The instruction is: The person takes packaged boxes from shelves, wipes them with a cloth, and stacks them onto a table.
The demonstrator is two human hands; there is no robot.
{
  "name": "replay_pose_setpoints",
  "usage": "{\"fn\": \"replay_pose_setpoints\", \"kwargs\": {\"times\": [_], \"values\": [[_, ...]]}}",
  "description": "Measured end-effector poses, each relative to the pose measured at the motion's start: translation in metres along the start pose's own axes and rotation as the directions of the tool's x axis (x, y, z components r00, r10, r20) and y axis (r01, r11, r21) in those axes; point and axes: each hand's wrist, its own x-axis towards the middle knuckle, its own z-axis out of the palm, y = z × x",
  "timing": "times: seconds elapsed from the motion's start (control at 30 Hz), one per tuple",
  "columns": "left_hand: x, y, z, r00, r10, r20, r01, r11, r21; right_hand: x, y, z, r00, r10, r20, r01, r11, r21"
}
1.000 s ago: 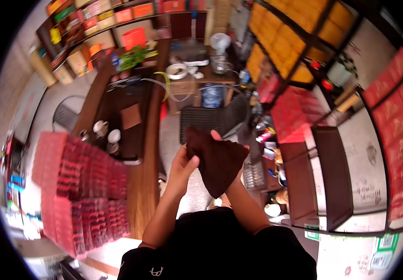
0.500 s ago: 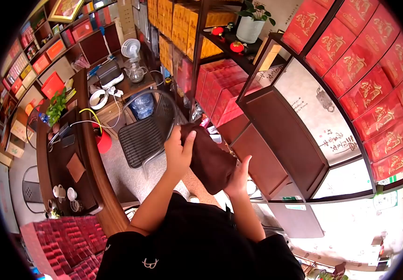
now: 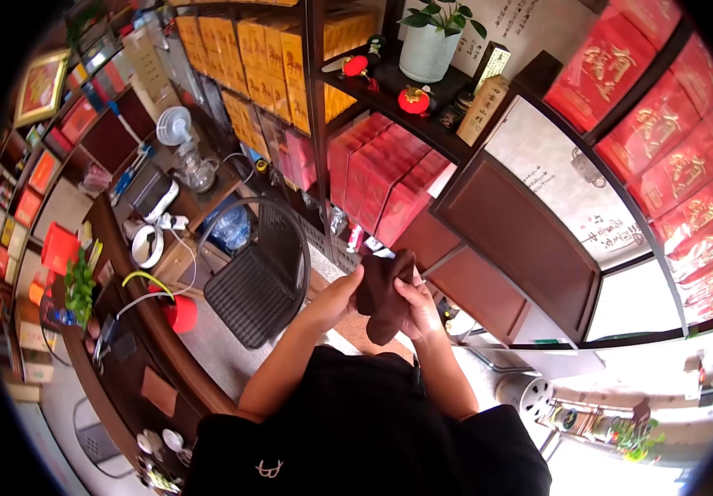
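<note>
A dark brown cloth (image 3: pixel 387 299), bunched and folded, hangs between both hands in front of my body. My left hand (image 3: pixel 341 296) grips its left edge, the thumb lying along the top. My right hand (image 3: pixel 419 309) pinches the cloth's right side with the thumb pressed on a fold. The fingers behind the cloth are hidden. The lower end of the cloth droops toward my black shirt. Just beyond the hands stand a dark wooden cabinet panel (image 3: pixel 476 289) and stacked red boxes (image 3: pixel 381 178).
To the left is a black woven chair (image 3: pixel 257 293), with a long wooden desk (image 3: pixel 195 372) beside it holding cups. A shelf ahead carries a potted plant (image 3: pixel 431 54) and red ornaments. Red gift boxes (image 3: pixel 662 157) fill the right-hand shelf. A red bin (image 3: pixel 180 312) stands near the desk.
The cloth was spread out between my hands and is now gathered into a smaller folded bunch. My hands have drawn closer together. The head view has turned and shifted.
</note>
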Motion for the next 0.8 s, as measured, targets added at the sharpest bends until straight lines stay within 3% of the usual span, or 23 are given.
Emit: {"fn": "replay_pose_setpoints", "kwargs": {"times": [0.03,0.07,0.13,0.2,0.27,0.33,0.4,0.43,0.47,0.53,0.57,0.6,0.67,0.73,0.8], "values": [[0.008,-0.005,-0.029,0.987,0.05,0.153,-0.049,0.999,-0.013,0.011,0.007,0.007,0.997,-0.054,-0.053,0.05,0.996,-0.07],[0.013,0.002,-0.037,0.985,0.03,0.169,-0.029,1.0,-0.008,0.022,0.013,0.013,0.988,-0.111,-0.104,0.096,0.985,-0.141],[0.02,0.015,-0.049,0.99,0.044,0.137,-0.079,0.961,0.265,0.04,0.02,0.013,0.982,-0.143,-0.12,0.126,0.983,-0.135],[0.03,0.037,-0.056,0.994,-0.016,0.108,-0.008,0.975,0.221,0.056,0.027,-0.005,0.87,-0.489,-0.064,0.362,0.722,-0.589],[0.042,0.048,-0.062,0.989,0.108,0.101,-0.133,0.948,0.289,0.057,0.019,-0.011,0.777,-0.623,-0.094,0.306,0.504,-0.808],[0.057,0.06,-0.063,0.982,0.051,0.181,-0.115,0.924,0.365,0.051,0.017,-0.004,0.794,-0.594,-0.129,0.292,0.558,-0.777],[0.073,0.064,-0.059,0.9,-0.037,0.434,-0.163,0.895,0.414,0.044,0.014,-0.021,0.913,-0.4,-0.084,0.258,0.722,-0.642],[0.088,0.063,-0.061,0.87,-0.03,0.492,-0.294,0.77,0.566,0.042,0.014,-0.029,0.947,-0.318,-0.049,0.226,0.766,-0.602],[0.095,0.073,-0.05,0.859,-0.046,0.51,-0.294,0.771,0.565,0.034,0.017,-0.038,0.97,-0.241,-0.027,0.198,0.85,-0.489],[0.105,0.097,-0.019,0.864,0.13,0.486,-0.503,0.217,0.837,0.039,0.023,-0.028,0.877,-0.402,-0.264,0.188,0.792,-0.58],[0.125,0.089,-0.022,0.711,0.356,0.606,-0.653,0.014,0.758,0.038,0.022,-0.03,0.829,-0.439,-0.347,0.215,0.822,-0.528],[0.138,0.091,-0.013,0.592,0.465,0.658,-0.689,-0.131,0.712,0.038,0.021,-0.033,0.774,-0.468,-0.428,0.249,0.845,-0.474],[0.16,0.091,-0.002,0.525,0.442,0.727,-0.628,-0.376,0.682,0.03,0.017,-0.044,0.76,-0.476,-0.442,0.297,0.86,-0.415],[0.181,0.076,-0.009,0.591,0.327,0.737,-0.54,-0.519,0.663,0.023,0.013,-0.045,0.687,-0.547,-0.478,0.423,0.836,-0.349],[0.186,0.063,-0.013,0.631,0.337,0.699,-0.568,-0.412,0.712,0.017,0.011,-0.047,0.639,-0.579,-0.506,0.468,0.815,-0.342]]}}
